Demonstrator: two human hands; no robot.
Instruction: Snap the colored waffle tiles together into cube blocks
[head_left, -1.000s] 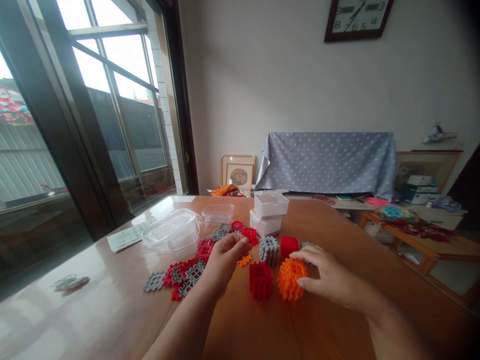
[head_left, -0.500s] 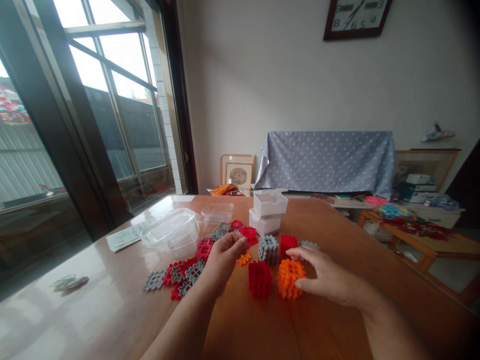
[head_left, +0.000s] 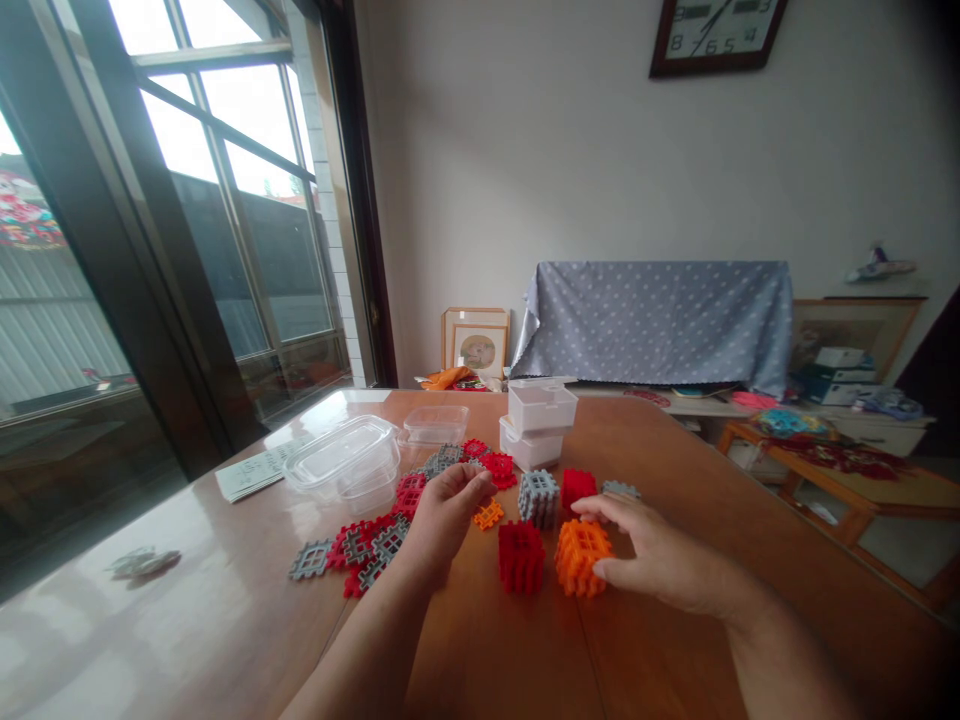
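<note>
Right hand (head_left: 660,560) rested open against a bumpy orange plastic block cube (head_left: 579,556) near the table's (head_left: 225,640) middle, left hand (head_left: 442,515) curled over flat red and grey plastic pieces (head_left: 375,545), fingers bent together, pinch unclear.

Wall clock (head_left: 716,35) with numerals 8, 7, 6, 5, 4 readable, paper sheet (head_left: 251,472) print too small to read
</note>
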